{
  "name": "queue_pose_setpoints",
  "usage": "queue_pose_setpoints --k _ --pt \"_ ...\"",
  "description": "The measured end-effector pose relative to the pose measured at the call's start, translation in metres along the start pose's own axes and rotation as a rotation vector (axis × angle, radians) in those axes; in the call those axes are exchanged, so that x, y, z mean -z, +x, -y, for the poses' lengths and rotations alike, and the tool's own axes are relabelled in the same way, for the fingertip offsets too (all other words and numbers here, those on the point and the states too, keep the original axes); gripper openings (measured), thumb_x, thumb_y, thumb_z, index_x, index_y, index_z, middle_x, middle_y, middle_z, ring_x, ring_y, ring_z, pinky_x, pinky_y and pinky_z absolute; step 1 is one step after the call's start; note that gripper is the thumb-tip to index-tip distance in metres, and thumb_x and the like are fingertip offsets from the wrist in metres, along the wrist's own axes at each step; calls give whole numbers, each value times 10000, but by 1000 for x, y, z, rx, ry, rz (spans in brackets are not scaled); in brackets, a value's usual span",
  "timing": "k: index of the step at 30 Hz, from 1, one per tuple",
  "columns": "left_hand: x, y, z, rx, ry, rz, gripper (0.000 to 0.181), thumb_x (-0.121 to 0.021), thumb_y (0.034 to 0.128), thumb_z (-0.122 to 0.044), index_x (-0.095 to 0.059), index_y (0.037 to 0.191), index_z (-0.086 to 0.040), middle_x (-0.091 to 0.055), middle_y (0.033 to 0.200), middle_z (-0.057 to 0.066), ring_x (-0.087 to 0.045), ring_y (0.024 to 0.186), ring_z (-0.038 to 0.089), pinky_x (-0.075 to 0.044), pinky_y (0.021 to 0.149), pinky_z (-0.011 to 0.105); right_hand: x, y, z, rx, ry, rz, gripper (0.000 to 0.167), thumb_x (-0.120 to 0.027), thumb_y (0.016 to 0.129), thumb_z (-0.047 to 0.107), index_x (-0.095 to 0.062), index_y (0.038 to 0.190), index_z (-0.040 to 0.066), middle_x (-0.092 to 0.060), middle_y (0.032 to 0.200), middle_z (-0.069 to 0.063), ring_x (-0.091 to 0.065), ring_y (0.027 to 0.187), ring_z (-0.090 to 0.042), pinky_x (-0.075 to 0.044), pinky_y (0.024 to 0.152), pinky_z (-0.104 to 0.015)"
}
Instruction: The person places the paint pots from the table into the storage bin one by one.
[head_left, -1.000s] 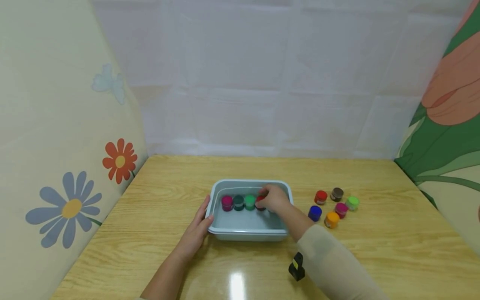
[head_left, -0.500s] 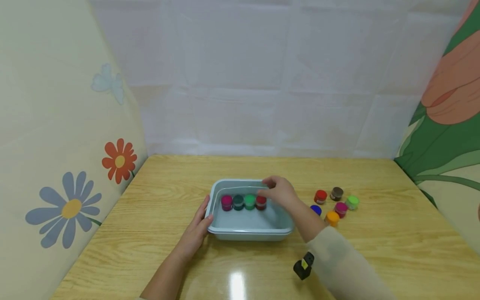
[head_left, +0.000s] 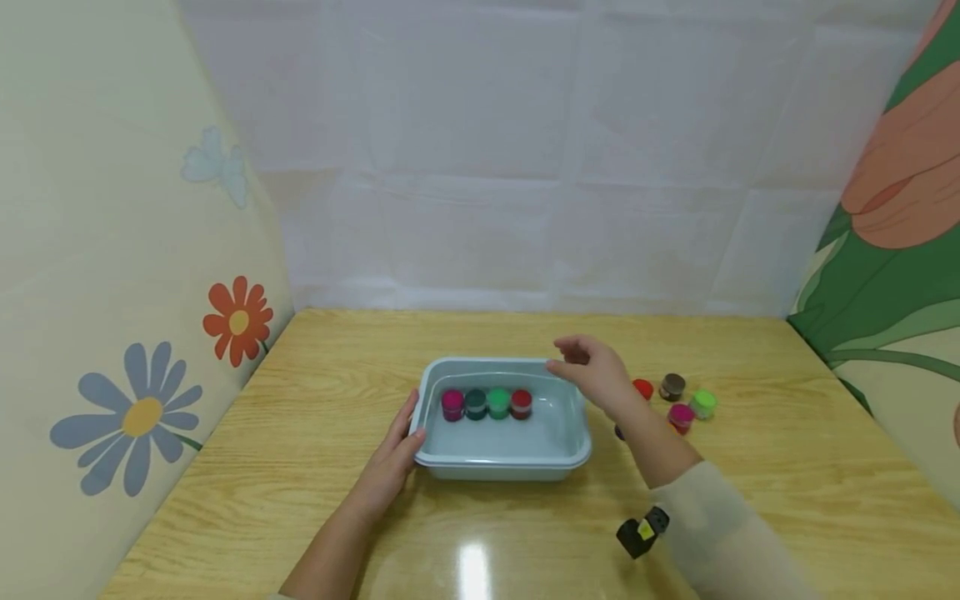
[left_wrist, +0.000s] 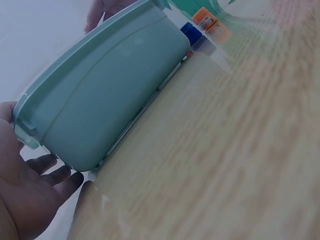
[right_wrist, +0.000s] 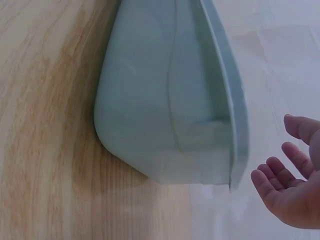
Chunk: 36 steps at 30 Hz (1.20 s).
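A pale blue-green plastic basin [head_left: 487,461] stands on the table. Inside it, a row of small paint pots runs from a magenta pot [head_left: 452,406] through a dark teal pot [head_left: 476,405] and a green pot [head_left: 498,404] to a red pot [head_left: 521,405]. My left hand [head_left: 392,454] holds the basin's left end, thumb at the rim; the left wrist view shows its fingers [left_wrist: 62,182] against the outer wall. Above the basin's back right corner is my right hand [head_left: 600,375], its fingers loosely bent around nothing. The right wrist view shows that hand [right_wrist: 295,180] apart from the rim.
Right of the basin stand more paint pots: a red pot [head_left: 642,388], brown pot [head_left: 672,386], lime pot [head_left: 703,404] and magenta pot [head_left: 681,417]. My forearm partly hides this group; the left wrist view shows a blue pot [left_wrist: 191,33] and an orange pot [left_wrist: 204,18].
My right hand has let go of the red pot at the row's right end, then risen out of the basin and moved right. The left hand stays in place.
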<state>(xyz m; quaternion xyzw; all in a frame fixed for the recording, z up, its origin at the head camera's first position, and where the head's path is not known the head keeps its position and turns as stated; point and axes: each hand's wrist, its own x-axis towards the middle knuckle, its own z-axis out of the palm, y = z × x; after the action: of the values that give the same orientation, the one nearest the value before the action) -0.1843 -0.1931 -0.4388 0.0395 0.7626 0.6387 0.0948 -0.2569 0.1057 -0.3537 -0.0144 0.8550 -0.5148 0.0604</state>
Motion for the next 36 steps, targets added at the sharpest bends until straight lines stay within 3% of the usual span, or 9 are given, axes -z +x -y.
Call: queue_pose_setpoints --k 8,18,26,36 --pt "0 0 -1 1 3 -3 603 -376 1049 -338 -99 1584 -316 -10 1673 30 -59 1528 361 -208 1177 598 30 -3 -8 15 13 -58 511 -649 942 276 -510 1377 46 -527 1390 -179 -484 1312 -324 -433 1095 -456" --pt "-2 0 -2 -6 -1 -7 599 -373 1051 -304 -103 1586 -296 -5 1673 29 -42 1530 356 -203 1177 594 69 -12 -36 -12 17 -151 563 -616 960 336 -466 1411 33 -484 1420 -210 -467 1306 -334 -401 1116 -454" --pt "-2 0 -1 -4 -4 -11 601 -376 1051 -294 -103 1587 -294 -8 1673 31 -43 1530 354 -197 1180 592 95 -16 -66 -79 19 -213 616 -565 981 383 -405 1451 18 -412 1483 -233 -410 1354 -364 -362 1145 -472" --pt "-2 -1 -1 -2 -1 -7 599 -371 1052 -298 -99 1585 -307 -5 1673 28 -38 1530 357 -195 1179 604 113 -18 -100 -152 6 -298 607 -534 997 364 -385 1462 3 -378 1493 -256 -367 1370 -382 -360 1134 -487"
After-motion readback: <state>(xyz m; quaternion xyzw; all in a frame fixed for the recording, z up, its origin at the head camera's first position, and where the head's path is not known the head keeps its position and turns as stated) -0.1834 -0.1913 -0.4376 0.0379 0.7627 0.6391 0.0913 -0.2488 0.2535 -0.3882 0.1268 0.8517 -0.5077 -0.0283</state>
